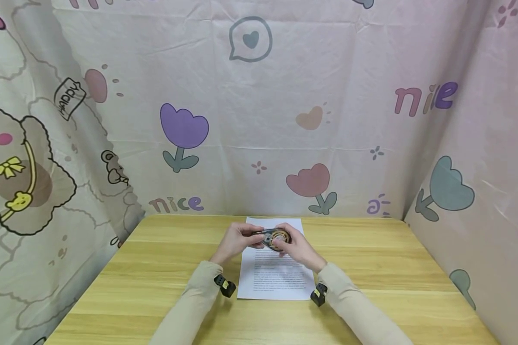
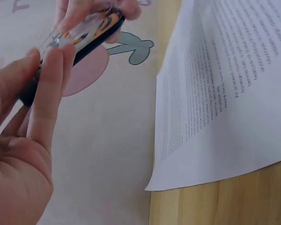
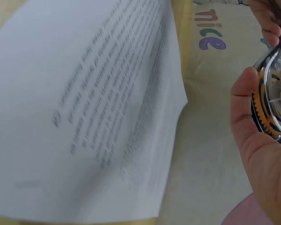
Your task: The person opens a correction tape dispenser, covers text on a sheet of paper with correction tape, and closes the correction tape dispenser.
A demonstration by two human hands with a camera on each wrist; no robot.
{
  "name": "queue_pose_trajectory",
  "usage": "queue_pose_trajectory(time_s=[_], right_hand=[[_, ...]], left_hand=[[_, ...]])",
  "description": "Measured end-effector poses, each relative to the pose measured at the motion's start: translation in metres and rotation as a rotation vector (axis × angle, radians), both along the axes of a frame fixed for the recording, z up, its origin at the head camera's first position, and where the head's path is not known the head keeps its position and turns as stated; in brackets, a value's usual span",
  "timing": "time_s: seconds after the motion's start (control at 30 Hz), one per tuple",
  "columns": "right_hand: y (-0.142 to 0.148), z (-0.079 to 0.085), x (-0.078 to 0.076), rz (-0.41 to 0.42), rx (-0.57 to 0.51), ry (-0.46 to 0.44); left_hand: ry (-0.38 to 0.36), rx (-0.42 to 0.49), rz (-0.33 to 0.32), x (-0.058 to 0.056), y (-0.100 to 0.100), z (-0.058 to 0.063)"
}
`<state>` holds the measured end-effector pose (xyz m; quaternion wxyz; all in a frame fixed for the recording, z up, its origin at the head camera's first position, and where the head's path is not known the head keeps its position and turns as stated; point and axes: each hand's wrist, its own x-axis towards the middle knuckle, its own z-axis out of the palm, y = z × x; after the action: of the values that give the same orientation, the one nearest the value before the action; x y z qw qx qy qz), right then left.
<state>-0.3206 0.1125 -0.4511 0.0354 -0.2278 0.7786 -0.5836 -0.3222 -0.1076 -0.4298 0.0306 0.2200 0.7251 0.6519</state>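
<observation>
Both hands hold a correction tape dispenser [image 1: 278, 235] above a printed sheet of paper [image 1: 280, 281]. Its clear casing shows an orange toothed wheel inside. The left hand [image 1: 236, 242] pinches the narrow end between thumb and fingers; in the left wrist view the dark edge of the dispenser [image 2: 99, 36] shows between the fingertips. At the wide round end, the right hand [image 1: 300, 247] grips with its thumb on the near face. From the right wrist view, the thumb or finger curls along the orange gear [image 3: 261, 110], and part of the dispenser runs out of frame.
The sheet lies lengthwise on a wood-grain table [image 1: 164, 268], its far end near the back edge. A patterned curtain [image 1: 250, 120] hangs behind the table and along both sides. A small black camera [image 1: 225, 286] sits on each wrist.
</observation>
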Motion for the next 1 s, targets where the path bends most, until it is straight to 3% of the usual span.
queue_pose_trajectory(time_s=[0.2,0.4,0.83,1.0], right_hand=[[0.002,0.003,0.001,0.065,0.052,-0.007],[0.003,0.004,0.002,0.091,0.084,-0.009],[0.002,0.004,-0.003,-0.039,0.054,0.000],[0.006,0.003,-0.005,-0.086,-0.009,-0.073]], left_hand=[[-0.036,0.013,-0.079,-0.001,-0.007,0.000],[-0.095,-0.001,-0.090,-0.001,-0.009,-0.002],[-0.115,0.049,0.011,-0.007,-0.019,-0.007],[-0.118,-0.082,0.117,-0.009,-0.029,-0.007]])
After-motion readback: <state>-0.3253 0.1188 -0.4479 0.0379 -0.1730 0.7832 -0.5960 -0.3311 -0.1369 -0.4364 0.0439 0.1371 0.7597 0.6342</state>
